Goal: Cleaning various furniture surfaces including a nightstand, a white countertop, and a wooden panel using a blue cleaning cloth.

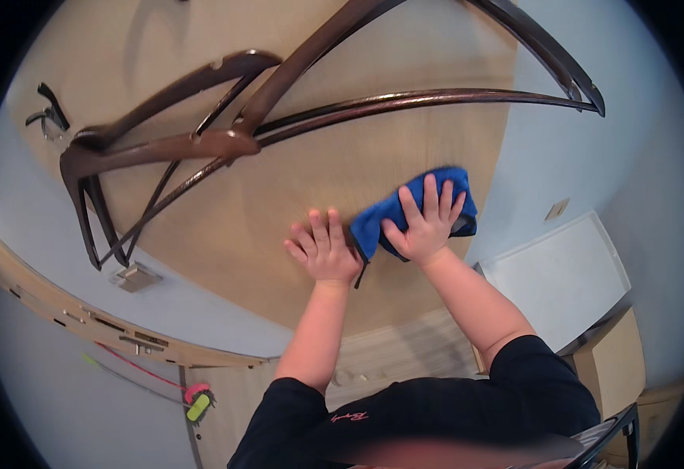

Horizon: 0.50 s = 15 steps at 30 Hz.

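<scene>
Both splayed: left hand (pixel 328 254) flat on wooden panel (pixel 420 141), right hand (pixel 428 230) over blue cloth (pixel 383 213)

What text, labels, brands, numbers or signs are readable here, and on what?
Black short-sleeved fabric shirt: one short word in small red script on the chest; not transcribed here.
Folded blue fabric cloth under the spread right hand: no lettering visible.
Dark brown, glossy hanger-shaped frames: none visible.
Small beige rectangular wall plate: too small to tell.
</scene>
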Tool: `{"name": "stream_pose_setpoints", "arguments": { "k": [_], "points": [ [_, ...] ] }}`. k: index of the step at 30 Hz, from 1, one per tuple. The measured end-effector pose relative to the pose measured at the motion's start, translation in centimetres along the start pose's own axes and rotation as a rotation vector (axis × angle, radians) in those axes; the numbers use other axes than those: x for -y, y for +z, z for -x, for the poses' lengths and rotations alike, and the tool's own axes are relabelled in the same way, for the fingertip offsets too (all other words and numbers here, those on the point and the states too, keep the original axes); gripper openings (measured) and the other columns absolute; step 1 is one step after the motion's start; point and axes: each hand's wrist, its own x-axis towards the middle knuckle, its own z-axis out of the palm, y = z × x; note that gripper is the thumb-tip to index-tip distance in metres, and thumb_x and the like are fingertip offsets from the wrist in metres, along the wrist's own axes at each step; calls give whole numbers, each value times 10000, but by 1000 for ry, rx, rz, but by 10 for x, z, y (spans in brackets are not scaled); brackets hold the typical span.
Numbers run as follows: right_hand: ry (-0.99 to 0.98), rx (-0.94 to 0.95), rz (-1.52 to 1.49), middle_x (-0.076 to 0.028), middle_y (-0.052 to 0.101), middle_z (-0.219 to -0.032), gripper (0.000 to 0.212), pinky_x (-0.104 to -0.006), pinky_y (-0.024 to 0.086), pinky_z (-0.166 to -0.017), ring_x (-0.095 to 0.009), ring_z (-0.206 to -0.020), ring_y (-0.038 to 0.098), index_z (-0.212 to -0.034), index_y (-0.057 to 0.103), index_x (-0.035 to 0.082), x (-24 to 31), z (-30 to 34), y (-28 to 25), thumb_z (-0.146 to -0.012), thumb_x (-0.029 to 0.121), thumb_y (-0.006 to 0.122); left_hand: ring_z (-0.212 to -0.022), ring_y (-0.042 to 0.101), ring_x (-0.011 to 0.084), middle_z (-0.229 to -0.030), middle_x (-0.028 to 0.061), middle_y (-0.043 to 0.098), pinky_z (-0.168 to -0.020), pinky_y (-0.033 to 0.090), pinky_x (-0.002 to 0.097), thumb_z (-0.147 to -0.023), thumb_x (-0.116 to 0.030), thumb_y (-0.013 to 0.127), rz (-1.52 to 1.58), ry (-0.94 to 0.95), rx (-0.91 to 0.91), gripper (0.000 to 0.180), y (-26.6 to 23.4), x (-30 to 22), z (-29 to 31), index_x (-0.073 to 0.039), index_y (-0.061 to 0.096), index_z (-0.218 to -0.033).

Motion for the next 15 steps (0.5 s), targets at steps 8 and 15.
{"name": "stream_pose_setpoints", "arguments": {
  "k": [8, 15],
  "points": [
    [-46, 67, -23, -213, 385, -1640, 668, -649, 11, -1237, -461, -1556, 222, -1424, 640, 204, -15, 27, -4, -854, 547, 698, -1604, 120, 426, -1744, 108, 205, -1276, -4, 591, -1019, -472, 434, 38, 15, -35, 736, 2, -3, 0, -160, 282, -1669],
    [-78, -31, 3, -235, 411, -1617, 652, -618, 37, -1242, -470, -1536, 260, -1372, 674, 151, -3, -50, -15, -844, 533, 693, -1602, 125, 430, -1742, 110, 213, -1274, -1, 594, -1003, -450, 461, 46, 2, -15, 729, -3, -1, 2, -155, 324, -1656]
  ]
}}
